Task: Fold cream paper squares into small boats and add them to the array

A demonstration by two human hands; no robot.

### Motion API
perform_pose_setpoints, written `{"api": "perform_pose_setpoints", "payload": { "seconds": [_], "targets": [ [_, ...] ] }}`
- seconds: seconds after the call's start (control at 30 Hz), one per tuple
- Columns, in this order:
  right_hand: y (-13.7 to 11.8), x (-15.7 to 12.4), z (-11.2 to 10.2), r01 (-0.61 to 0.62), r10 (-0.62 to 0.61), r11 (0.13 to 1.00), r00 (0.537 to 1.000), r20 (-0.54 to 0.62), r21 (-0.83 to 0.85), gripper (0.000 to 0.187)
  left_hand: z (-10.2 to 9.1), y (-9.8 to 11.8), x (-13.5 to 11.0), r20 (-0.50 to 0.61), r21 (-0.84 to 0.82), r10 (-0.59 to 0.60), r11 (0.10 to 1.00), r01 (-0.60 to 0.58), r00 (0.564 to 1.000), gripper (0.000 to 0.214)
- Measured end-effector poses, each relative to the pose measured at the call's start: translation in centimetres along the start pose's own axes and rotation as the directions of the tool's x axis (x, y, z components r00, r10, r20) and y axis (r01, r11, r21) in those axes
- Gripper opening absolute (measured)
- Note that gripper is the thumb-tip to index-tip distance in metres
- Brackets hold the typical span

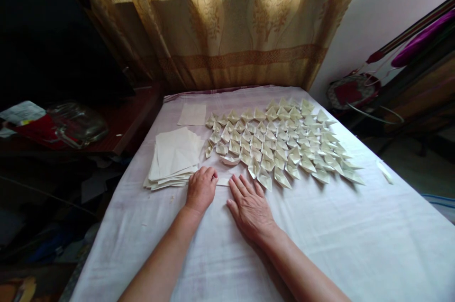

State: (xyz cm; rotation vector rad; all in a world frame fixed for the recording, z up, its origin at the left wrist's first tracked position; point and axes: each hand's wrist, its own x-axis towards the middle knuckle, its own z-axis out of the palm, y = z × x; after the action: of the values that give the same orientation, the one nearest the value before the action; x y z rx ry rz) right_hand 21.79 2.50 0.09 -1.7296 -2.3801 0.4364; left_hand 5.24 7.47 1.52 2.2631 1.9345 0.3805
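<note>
A pale folded sheet of paper (223,179) lies on the cloth between my hands. My left hand (202,189) is curled at the sheet's left end, fingers closed on its edge; the fingertips are partly hidden. Flat on the sheet's right end rests my right hand (250,205), its fingers stretched out. Just beyond my left hand is a loose stack of cream paper sheets (174,152). Rows of folded paper boats (270,138) spread over the middle and right of the table, the nearest ones close to my right fingertips.
A single paper sheet (192,114) lies behind the stack. The table carries a white cloth (320,240); a small white strip (384,172) is near its right edge. At left, a glass jar (80,123) lies on a dark red cabinet (138,117). A curtain (231,22) hangs behind.
</note>
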Motion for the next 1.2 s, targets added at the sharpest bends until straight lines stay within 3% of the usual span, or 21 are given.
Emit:
{"api": "perform_pose_setpoints", "payload": {
  "seconds": [0.13, 0.23, 0.3, 0.37, 0.6, 0.83, 1.2],
  "targets": [
    [0.0, -0.4, 0.0, -0.023, 0.023, 1.000, 1.000, 0.010, -0.007, 0.055, 0.2, 0.5, -1.1, -0.034, 0.016, 0.052, 0.999, -0.051, 0.998, 0.015],
    [-0.2, -0.3, -0.1, -0.028, 0.028, 1.000, 0.999, 0.016, 0.002, 0.057, 0.6, 0.7, -2.5, -0.031, 0.016, 0.200, 0.980, -0.200, 0.979, 0.030],
    [-0.2, -0.3, -0.2, -0.027, 0.027, 1.000, 1.000, 0.012, 0.008, 0.059, 1.0, 0.5, -3.2, -0.001, 0.035, 0.339, 0.940, -0.339, 0.941, 0.040],
    [-0.2, -0.3, -0.3, -0.023, 0.023, 1.000, 1.000, 0.010, 0.014, 0.061, 1.3, -0.1, -3.7, 0.033, 0.057, 0.381, 0.922, -0.383, 0.924, 0.044],
    [-0.1, -0.4, -0.2, -0.017, 0.017, 0.999, 1.000, 0.007, 0.033, 0.060, 0.9, -2.5, -4.3, 0.107, 0.113, 0.370, 0.917, -0.381, 0.923, 0.049],
    [-0.1, -0.5, -0.4, -0.026, 0.026, 0.999, 1.000, 0.006, 0.032, 0.059, 0.8, -3.0, -4.8, 0.081, 0.151, 0.367, 0.914, -0.376, 0.927, 0.049],
    [0.1, -0.6, 0.1, -0.005, 0.007, 0.999, 0.999, -0.046, 0.042, 0.058, 0.8, -2.4, -5.6, -0.136, 0.183, 0.304, 0.943, -0.277, 0.943, 0.040]
  ]
}}
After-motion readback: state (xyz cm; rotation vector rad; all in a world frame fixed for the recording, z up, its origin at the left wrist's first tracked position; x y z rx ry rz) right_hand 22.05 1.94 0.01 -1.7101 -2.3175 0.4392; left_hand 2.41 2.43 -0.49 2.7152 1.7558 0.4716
